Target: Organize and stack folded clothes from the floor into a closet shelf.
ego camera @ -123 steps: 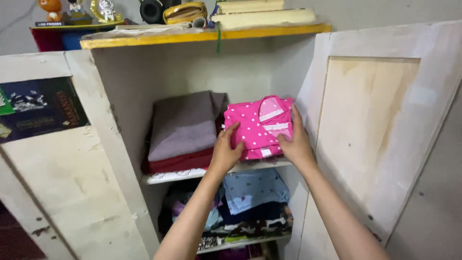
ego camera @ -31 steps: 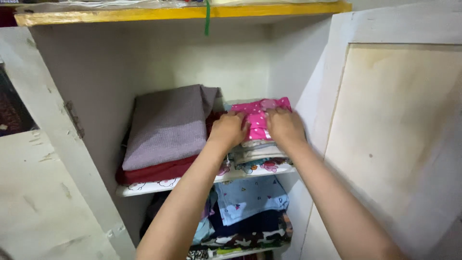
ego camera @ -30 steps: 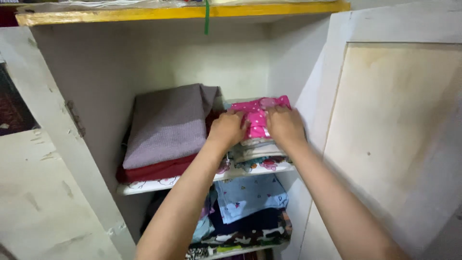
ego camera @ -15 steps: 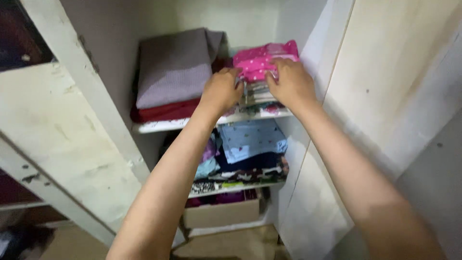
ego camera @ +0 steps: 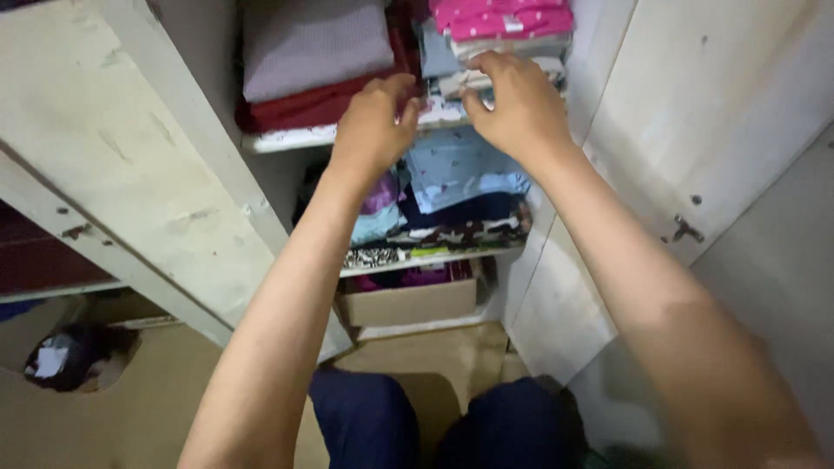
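- Two hands are up at the top centre of the frame, at the front edge of the upper shelf.
- The left hand is loosely curled, fingers bent and narrow. It touches the shelf edge just below the red folded cloth. I cannot tell if it holds something.
- The right hand has its fingers spread on the lower layers of the folded stack at the top right. The fingertips press on pale folded pieces; no clear grip is visible.
- On top of this stack lies one pink dotted garment, at the very top edge of the frame.
- Left of it there is one grey folded cloth lying on the red one.
- I count three levels: the upper shelf, a middle shelf with the light blue cloth and darker pieces, and one cardboard box below.
- Two open doors stand at both sides: the left door and the right door. The opening between them is narrow, and the arms fill most of it.
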